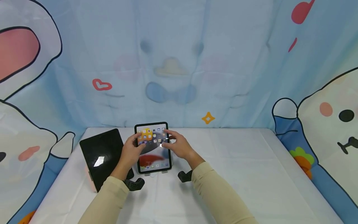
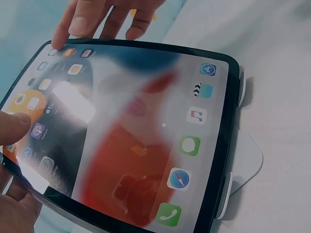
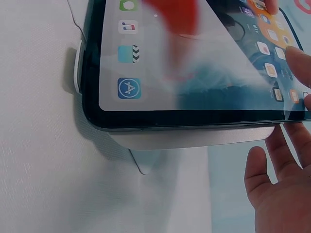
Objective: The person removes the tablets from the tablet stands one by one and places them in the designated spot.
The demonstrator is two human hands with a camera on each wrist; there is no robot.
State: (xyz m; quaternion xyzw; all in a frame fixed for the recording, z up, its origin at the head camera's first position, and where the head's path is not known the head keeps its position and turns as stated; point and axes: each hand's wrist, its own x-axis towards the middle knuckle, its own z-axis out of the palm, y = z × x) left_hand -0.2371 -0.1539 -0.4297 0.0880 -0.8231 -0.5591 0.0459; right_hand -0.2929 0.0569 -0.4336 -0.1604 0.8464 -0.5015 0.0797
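A tablet [image 1: 153, 159] with a black rim and a lit home screen leans on a light-coloured stand [image 2: 249, 156]; two small lips of the stand hold its lower edge. My left hand [image 1: 130, 152] grips the tablet's left edge, thumb over the screen and fingers passing behind. At the upper right edge, my right hand [image 1: 181, 145] holds the tablet too. Its thumb lies over the screen, the index fingertip is at the top corner, and other fingers [image 3: 279, 153] reach below the rim. Most of the back of the stand is hidden.
To the left, partly behind my left forearm, lies a glossy black flat panel [image 1: 102, 152] with something pinkish under its left edge. A white cloth covers the table [image 1: 237, 174]. Behind it hangs a blue cartoon curtain [image 1: 237, 62]. Black wrist mounts [image 1: 135, 184] sit below both hands.
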